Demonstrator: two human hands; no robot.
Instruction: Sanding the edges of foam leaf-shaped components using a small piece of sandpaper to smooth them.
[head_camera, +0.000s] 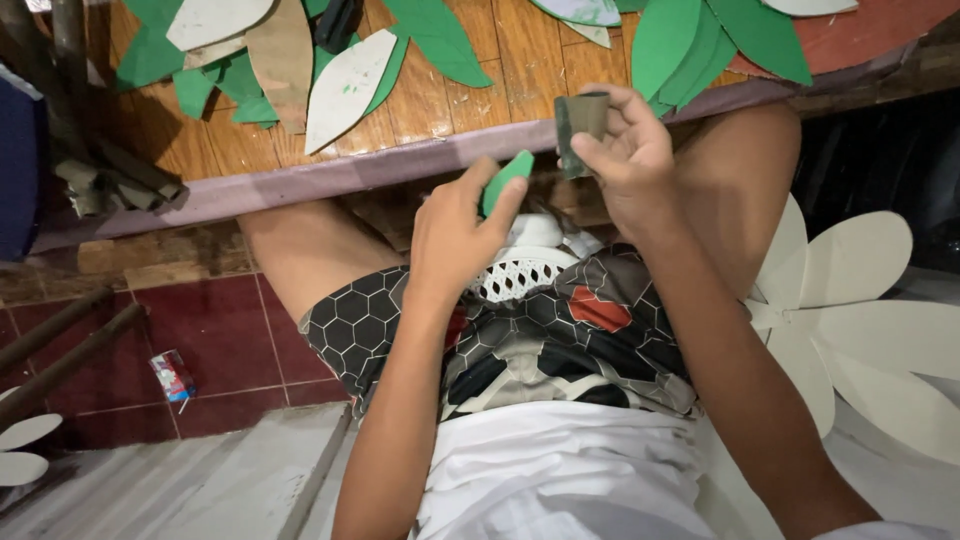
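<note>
A low wooden plank table (470, 95) with a mauve painted edge spans the top of the view, and across it lie flat leaf-shaped cutouts: a fan of green paper leaves (700, 40) at the right, more green, white and brown card leaves (290, 60) at the left. To the right of the seated person a large white petal-shaped flower cutout (850, 300) rests on the pale floor, partly hidden behind the right forearm. The person's lap, in hexagon-patterned shorts (520, 340), holds a white woven openwork basket (520, 275) tucked between the thighs; something pale and rounded sits at its top, though the hands cover too much to say what it is.

Above the basket, the left hand (455, 235) is closed in a pinch, thumb and fingers gripping a small green leaf-shaped paper piece (505, 178) that stands tilted upward just below the table edge. The right hand (625, 165) is curled, its fingertips holding a small dark grey-green folded strip (578, 125) upright against the table's edge, just beside the green piece but not touching it. On the dark red tiled floor (220, 350) at the left lies a small crumpled wrapper (172, 377).
</note>
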